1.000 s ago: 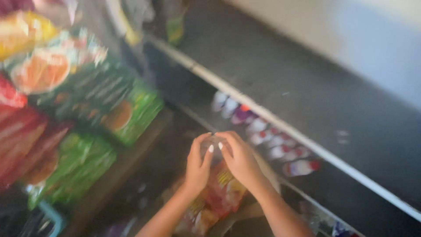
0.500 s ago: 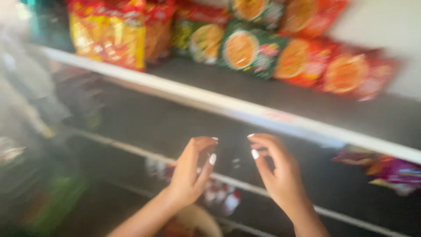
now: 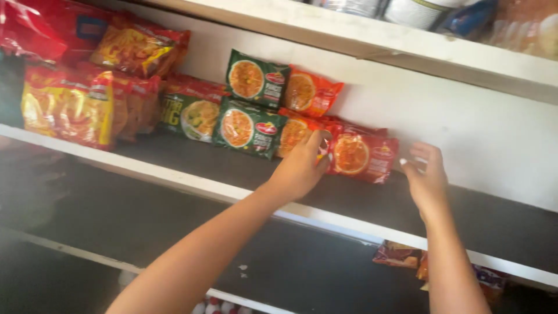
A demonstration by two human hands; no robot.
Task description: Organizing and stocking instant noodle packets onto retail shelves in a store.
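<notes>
Viewpoint: looking down the person's own arms at a dark shelf (image 3: 174, 160) with a white front edge.
Left hand: the left hand (image 3: 299, 168) sits at the centre of the view, reaching in from 7 o'clock. Its fingers curl around the left edge of a red-orange noodle packet (image 3: 363, 156) and pinch it.
Right hand: the right hand (image 3: 427, 177) is at 3 o'clock from the left hand, just beside the packet's right edge. Its fingers are loosely spread and hold nothing; whether they touch the packet, I cannot tell.
Held packet: it leans against the white back wall (image 3: 465, 128), at the right end of the row.
Row of packets: at 9 o'clock from the left hand stand two green noodle packets (image 3: 247, 125), one stacked above the other, with an orange packet (image 3: 311, 92) beside the upper one.
Far left: yellow and red snack bags (image 3: 75, 107) crowd the shelf at 10 o'clock.
Above: an upper white shelf (image 3: 360, 38) runs across 12 o'clock, with blurred tins on it.
Below: a lower shelf at 5 o'clock shows a dark wrapper (image 3: 398, 254).
</notes>
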